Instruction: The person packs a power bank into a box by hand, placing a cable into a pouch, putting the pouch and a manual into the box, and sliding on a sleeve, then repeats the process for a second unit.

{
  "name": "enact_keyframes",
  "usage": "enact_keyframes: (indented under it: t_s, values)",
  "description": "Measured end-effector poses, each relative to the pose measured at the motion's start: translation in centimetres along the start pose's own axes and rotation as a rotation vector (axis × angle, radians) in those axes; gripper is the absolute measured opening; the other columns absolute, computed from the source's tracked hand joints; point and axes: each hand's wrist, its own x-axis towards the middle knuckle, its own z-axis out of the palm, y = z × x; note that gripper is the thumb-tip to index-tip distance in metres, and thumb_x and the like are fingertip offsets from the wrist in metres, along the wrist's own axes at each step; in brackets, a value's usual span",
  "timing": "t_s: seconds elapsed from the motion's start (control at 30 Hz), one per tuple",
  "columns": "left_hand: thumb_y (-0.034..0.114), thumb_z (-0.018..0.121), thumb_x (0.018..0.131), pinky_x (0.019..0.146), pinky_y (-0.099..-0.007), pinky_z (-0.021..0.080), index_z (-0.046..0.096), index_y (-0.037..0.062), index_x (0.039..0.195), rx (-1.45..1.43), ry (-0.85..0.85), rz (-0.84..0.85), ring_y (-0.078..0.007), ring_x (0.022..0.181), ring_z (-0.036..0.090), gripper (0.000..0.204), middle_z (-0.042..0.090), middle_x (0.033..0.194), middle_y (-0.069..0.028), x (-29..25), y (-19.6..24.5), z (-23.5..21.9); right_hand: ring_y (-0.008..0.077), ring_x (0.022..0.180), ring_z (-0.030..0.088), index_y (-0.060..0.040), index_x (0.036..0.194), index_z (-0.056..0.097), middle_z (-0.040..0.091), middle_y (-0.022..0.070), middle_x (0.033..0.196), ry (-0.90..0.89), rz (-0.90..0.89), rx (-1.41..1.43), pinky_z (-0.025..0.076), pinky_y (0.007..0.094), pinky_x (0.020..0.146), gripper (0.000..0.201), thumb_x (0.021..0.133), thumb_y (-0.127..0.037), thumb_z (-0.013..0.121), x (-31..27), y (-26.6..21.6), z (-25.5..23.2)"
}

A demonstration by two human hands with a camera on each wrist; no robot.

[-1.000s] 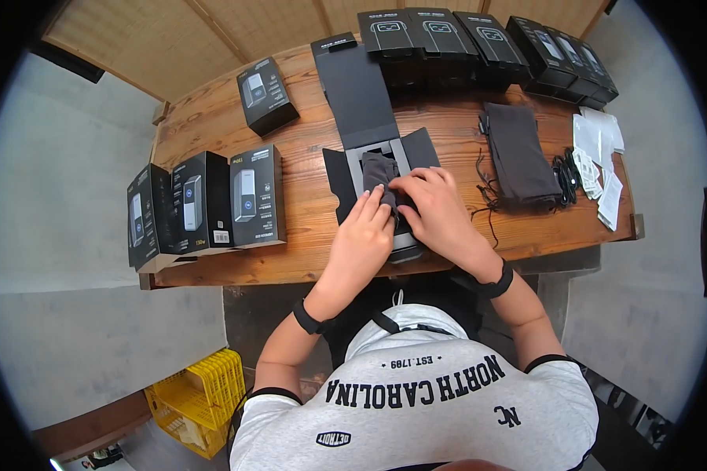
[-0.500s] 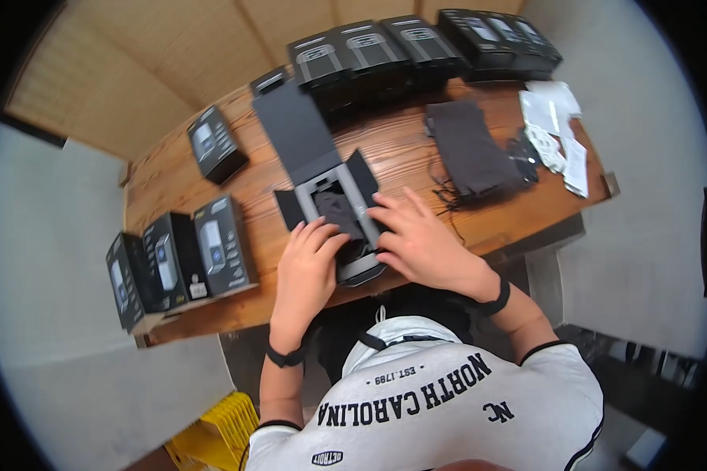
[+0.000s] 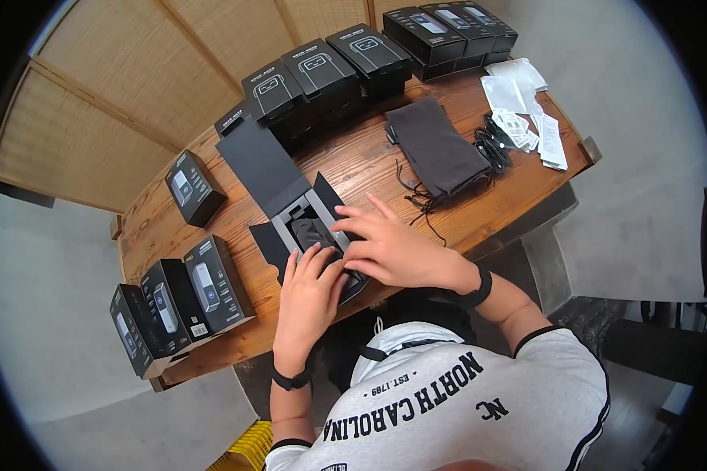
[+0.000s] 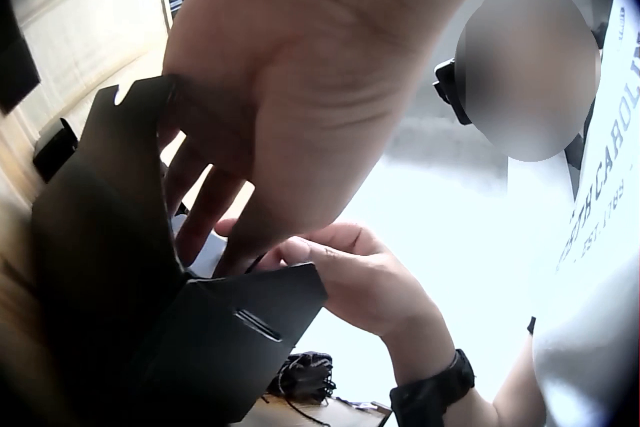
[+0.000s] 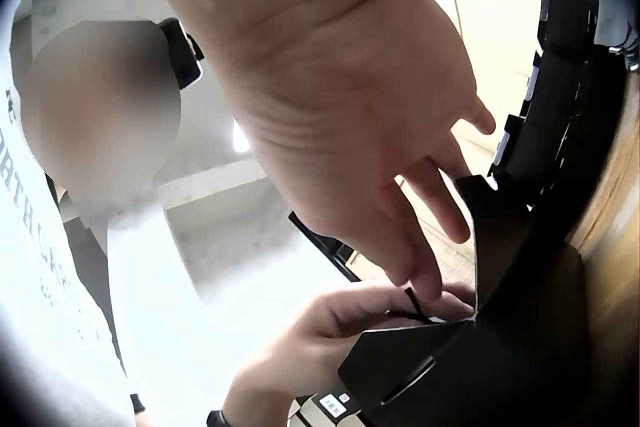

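An opened black box (image 3: 271,239) lies on the table with its long lid folded back and side flaps spread. Inside is a dark grey cloth pouch (image 3: 309,232). The left hand (image 3: 305,297) reaches in over the near end, its fingers bent slightly and resting on the pouch. Beside it, the right hand (image 3: 401,250) has thumb and index finger together at a thin black cord (image 5: 412,299), other fingers spread over the right flap. The left hand (image 4: 290,97) partly hides the pouch in the left wrist view, where the right hand (image 4: 370,282) shows beyond it.
Closed black boxes (image 3: 314,66) line the back edge; several more (image 3: 212,286) stand at the left. Dark cloth pouches (image 3: 438,149) with loose cords, coiled black cables (image 3: 492,145) and white papers (image 3: 550,141) lie at the right.
The head view has turned, shifting the table's contents leftward. The right hand's thumb and index finger have moved from the box's right side in beside the left fingers and closed together.
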Motion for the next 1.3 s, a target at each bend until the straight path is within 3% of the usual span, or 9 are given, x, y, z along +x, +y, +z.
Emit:
enact_keyframes:
  t_s: [0.27,0.43,0.57,0.6,0.67,0.73,0.83,1.17,1.3]
  values:
    - [0.015,0.075,0.083,0.101,-0.0457,0.047,0.065,0.0061,0.094,-0.020,0.081,0.098,-0.0290,0.103,0.063,0.017,0.065,0.095,-0.0092,0.9,1.2,1.4,0.0313,0.118,0.059,-0.0057,0.095,0.073,0.067,0.0095,0.116,0.305,0.135,0.148,0.042,0.0437,0.102,0.011,0.088,-0.015,0.071,-2.3,0.7,-1.3]
    - [0.008,0.074,0.081,0.098,-0.0448,0.048,0.065,0.0043,0.090,-0.048,0.112,-0.021,-0.0295,0.101,0.063,0.013,0.065,0.094,-0.0091,1.0,0.4,1.8,0.0304,0.113,0.063,-0.0053,0.092,0.075,0.069,0.0104,0.115,0.422,0.272,0.072,0.046,0.0407,0.100,0.010,0.088,-0.014,0.073,-4.7,3.7,-3.4]
    - [0.004,0.075,0.078,0.096,-0.0448,0.047,0.067,0.0015,0.090,0.039,0.144,-0.033,-0.0331,0.103,0.060,0.014,0.063,0.101,-0.0124,0.9,-0.1,1.3,0.0221,0.093,0.067,-0.0023,0.104,0.073,0.071,0.0099,0.101,0.733,0.567,-0.056,0.052,0.0334,0.086,0.016,0.090,-0.010,0.072,-8.6,10.2,-10.1]
    - [0.004,0.075,0.077,0.097,-0.0451,0.047,0.068,0.0007,0.091,0.037,0.122,-0.026,-0.0352,0.105,0.059,0.016,0.062,0.104,-0.0141,0.8,-0.4,1.5,0.0225,0.094,0.066,-0.0032,0.110,0.072,0.071,0.0102,0.102,0.830,0.813,0.023,0.052,0.0338,0.085,0.024,0.090,-0.015,0.074,-10.3,12.4,-11.6]
    - [0.004,0.075,0.077,0.099,-0.0456,0.046,0.069,0.0011,0.091,0.026,0.124,-0.020,-0.0348,0.105,0.059,0.016,0.062,0.104,-0.0137,0.6,-0.6,1.8,0.0300,0.102,0.067,-0.0042,0.117,0.071,0.070,0.0167,0.109,0.785,0.878,-0.403,0.052,0.0393,0.088,0.038,0.087,-0.028,0.078,-16.1,19.4,-15.2]
    - [0.004,0.075,0.077,0.100,-0.0461,0.045,0.069,0.0014,0.090,0.016,0.129,-0.018,-0.0344,0.105,0.059,0.016,0.062,0.104,-0.0133,0.6,-0.6,1.7,0.0410,0.109,0.064,-0.0010,0.120,0.068,0.066,0.0259,0.117,0.654,1.149,-0.695,0.051,0.0476,0.094,0.058,0.082,-0.043,0.079,-19.5,22.5,-17.9]
    - [0.004,0.075,0.077,0.101,-0.0470,0.045,0.069,0.0019,0.090,-0.004,0.132,-0.022,-0.0336,0.106,0.059,0.015,0.062,0.103,-0.0130,0.7,-0.4,1.2,0.0381,0.110,0.066,-0.0014,0.125,0.066,0.067,0.0239,0.119,0.490,1.411,-0.809,0.053,0.0449,0.093,0.067,0.078,-0.048,0.079,-21.4,24.3,-19.3]
    - [0.004,0.072,0.083,0.107,-0.0509,0.044,0.069,0.0045,0.093,-0.008,0.169,-0.018,-0.0284,0.100,0.063,0.010,0.063,0.093,-0.0088,-0.7,-0.6,1.2,0.0386,0.107,0.068,0.0001,0.110,0.068,0.072,0.0220,0.111,0.522,1.487,-0.678,0.054,0.0497,0.090,0.055,0.076,-0.040,0.082,-21.4,23.4,-19.3]
    - [0.004,0.071,0.085,0.109,-0.0513,0.043,0.069,0.0048,0.094,-0.020,0.182,-0.033,-0.0271,0.103,0.063,0.010,0.065,0.095,-0.0085,-1.5,-0.6,1.1,0.0391,0.099,0.071,-0.0070,0.111,0.073,0.074,0.0180,0.106,0.593,1.428,-0.737,0.056,0.0463,0.086,0.045,0.081,-0.040,0.076,-23.5,24.8,-20.0]
